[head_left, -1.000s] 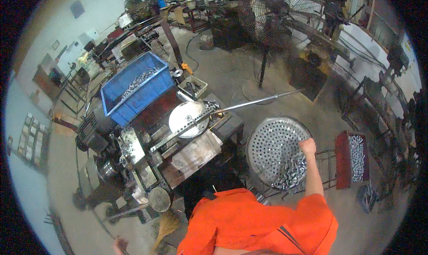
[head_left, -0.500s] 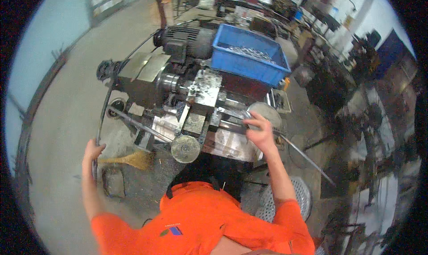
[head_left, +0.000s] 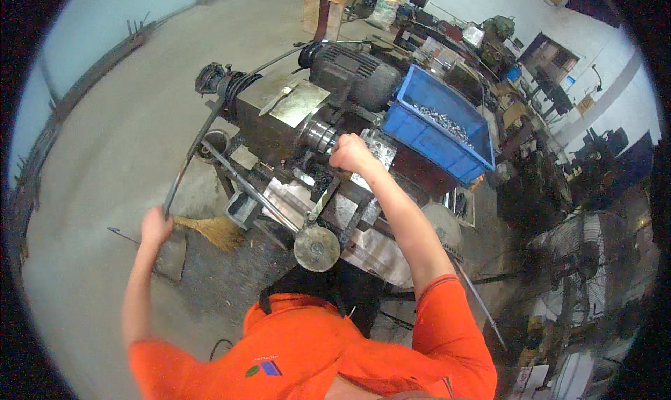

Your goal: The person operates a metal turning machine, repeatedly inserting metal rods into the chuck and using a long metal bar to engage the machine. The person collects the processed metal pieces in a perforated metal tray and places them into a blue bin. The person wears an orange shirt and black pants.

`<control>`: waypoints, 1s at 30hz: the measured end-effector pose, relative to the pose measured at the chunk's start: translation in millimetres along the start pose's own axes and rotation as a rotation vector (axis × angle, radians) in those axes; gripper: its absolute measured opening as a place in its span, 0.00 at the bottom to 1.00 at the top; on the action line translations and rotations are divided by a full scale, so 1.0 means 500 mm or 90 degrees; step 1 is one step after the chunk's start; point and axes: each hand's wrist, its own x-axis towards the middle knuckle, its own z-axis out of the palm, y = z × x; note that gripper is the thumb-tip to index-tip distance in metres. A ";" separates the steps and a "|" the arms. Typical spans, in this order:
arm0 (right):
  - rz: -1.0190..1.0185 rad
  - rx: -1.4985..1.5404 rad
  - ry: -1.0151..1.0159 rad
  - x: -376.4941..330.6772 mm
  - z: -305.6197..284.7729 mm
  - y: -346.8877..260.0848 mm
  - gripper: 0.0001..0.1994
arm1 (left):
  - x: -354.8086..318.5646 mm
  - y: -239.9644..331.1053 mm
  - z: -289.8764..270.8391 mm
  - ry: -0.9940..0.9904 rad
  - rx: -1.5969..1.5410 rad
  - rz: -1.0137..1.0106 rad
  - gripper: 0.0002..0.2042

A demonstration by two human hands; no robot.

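left hand (head_left: 155, 226) closed around the lower end of a long dark curved metal lever bar (head_left: 192, 148) that arcs up to the far left of the grey greasy metal workshop machine (head_left: 293, 155); grip looks full, fingers wrapped. right hand (head_left: 351, 154) fisted at the round steel spindle part (head_left: 320, 134) mid-machine, beside the dark ribbed electric motor (head_left: 353, 71); grip shut, but what it has hold of is hidden under the knuckles, cannot tell. round metal handwheel disc (head_left: 316, 247) sits at the near edge, just in front of the person's orange shirt. blue plastic crate of small silvery metal parts (head_left: 440, 131) rests on the machine's right side, near the right forearm. straw broom head (head_left: 217, 231) lies on the concrete floor (head_left: 105, 134) close to the left hand. risk, judged: right hand is right at the spindle, so if it turns, fingers or sleeve could catch; oily bar could slip from the left grip; arms spread wide, balance poor.
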 end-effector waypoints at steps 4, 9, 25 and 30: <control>-0.029 0.032 0.002 0.016 0.013 -0.004 0.10 | -0.003 0.012 -0.009 0.022 0.035 0.005 0.11; 0.026 0.079 0.038 0.031 0.011 -0.017 0.11 | -0.009 0.039 -0.047 -0.013 0.044 -0.014 0.11; -0.009 0.185 0.273 -0.052 -0.002 0.017 0.09 | 0.261 -0.216 -0.063 0.085 0.266 -0.036 0.08; 0.012 0.200 0.369 -0.310 -0.033 0.116 0.14 | 0.223 -0.041 0.057 0.469 -0.112 0.176 0.17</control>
